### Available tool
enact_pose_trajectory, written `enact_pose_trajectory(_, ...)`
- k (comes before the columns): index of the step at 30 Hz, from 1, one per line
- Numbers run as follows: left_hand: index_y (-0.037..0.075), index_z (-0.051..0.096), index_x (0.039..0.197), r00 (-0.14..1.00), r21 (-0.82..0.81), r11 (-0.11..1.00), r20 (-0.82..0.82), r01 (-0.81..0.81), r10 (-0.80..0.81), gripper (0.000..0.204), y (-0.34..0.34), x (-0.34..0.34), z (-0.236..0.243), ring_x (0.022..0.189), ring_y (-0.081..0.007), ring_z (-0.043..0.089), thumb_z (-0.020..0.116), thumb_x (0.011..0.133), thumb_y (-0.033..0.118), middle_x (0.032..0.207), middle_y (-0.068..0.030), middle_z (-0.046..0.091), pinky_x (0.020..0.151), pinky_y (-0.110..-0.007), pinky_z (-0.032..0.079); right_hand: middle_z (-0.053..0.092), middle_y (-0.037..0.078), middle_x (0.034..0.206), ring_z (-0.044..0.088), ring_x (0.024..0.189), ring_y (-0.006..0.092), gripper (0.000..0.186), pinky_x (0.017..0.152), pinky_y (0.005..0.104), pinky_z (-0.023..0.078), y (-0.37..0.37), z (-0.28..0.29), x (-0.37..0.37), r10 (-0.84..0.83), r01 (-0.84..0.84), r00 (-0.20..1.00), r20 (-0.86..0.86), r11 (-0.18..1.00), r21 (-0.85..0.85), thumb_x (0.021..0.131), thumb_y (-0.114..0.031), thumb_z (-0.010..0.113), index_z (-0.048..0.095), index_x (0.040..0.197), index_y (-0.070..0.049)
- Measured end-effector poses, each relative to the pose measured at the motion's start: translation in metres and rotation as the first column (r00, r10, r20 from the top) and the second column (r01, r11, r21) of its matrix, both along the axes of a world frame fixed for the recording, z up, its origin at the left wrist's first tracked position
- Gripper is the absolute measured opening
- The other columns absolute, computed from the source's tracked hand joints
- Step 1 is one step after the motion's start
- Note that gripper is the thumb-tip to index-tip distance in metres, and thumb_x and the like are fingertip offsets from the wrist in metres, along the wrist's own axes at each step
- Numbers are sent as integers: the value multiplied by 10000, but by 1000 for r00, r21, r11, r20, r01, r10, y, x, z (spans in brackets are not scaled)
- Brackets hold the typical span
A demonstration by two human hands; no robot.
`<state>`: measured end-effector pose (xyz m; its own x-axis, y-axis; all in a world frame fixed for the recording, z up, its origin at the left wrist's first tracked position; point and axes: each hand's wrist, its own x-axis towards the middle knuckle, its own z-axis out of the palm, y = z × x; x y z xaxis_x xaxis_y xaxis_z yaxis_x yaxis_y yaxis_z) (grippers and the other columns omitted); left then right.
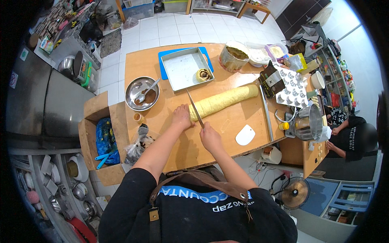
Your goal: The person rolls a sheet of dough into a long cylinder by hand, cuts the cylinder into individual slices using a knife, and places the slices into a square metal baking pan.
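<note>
A long yellow dough roll (225,98) with faint cross marks lies diagonally on the wooden table (182,150). My left hand (180,117) grips its left end. My right hand (210,137) holds a long knife (194,106) by the handle, its blade across the roll beside my left fingers. Behind them, a rectangular metal pan (178,69) on a blue board (164,54) holds one spiral slice with dark filling (203,74). A white scraper (245,135) and a metal rod (266,113) lie to the right.
A steel bowl with spoons (137,88), small jar (138,118), white moulded tray (291,87), tubs (234,55) and mixer bowl (308,123) surround the work. A cardboard box (93,137) stands left. A co-worker (348,137) works at the right table. A fan (294,192) stands below.
</note>
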<state>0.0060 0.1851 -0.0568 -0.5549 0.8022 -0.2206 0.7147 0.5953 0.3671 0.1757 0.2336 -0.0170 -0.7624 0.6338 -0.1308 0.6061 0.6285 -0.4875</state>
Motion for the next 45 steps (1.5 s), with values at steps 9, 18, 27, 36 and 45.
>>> enact_pose_trajectory(9,1,508,1177,1000,48,999,2,-18,18,827,0,0,-5,1105,-305,533,885,562,405,1158,-144,552,965,-406,432,636,231,818,628,720,442,198,638,535,506,-4,-9,-8,55,-58,993,103,998,27,945,-216,495,414,1002,-43)
enact_pose_trajectory(18,12,504,1164,1000,40,999,9,-11,11,802,0,-1,-7,1113,-304,525,881,575,405,1143,-139,547,979,-415,414,641,237,815,638,719,436,202,650,527,517,-4,-13,-9,58,-62,992,112,998,31,941,-208,496,412,995,-33)
enact_pose_trajectory(27,23,511,1145,1000,87,996,-18,12,-10,780,-2,-2,-14,1097,-303,535,886,559,377,1123,-131,553,971,-408,415,649,258,771,649,738,434,190,677,530,516,-1,-11,-17,69,-63,980,188,997,-39,923,-176,484,437,997,-7)
enact_pose_trajectory(36,-2,518,1144,999,56,998,5,32,-33,771,1,-2,-9,1106,-305,533,883,571,363,1130,-148,556,990,-405,405,653,283,812,650,789,443,200,746,534,507,3,-8,-25,48,-27,970,240,995,-92,903,-161,447,498,1005,2)
enact_pose_trajectory(45,-7,512,1158,1000,-3,1000,14,19,-19,771,5,-2,-3,1119,-300,524,878,574,340,1142,-150,550,1003,-395,395,659,272,839,654,815,425,204,748,515,517,5,-7,-30,59,-31,959,276,994,-104,888,-157,483,507,1023,-5)
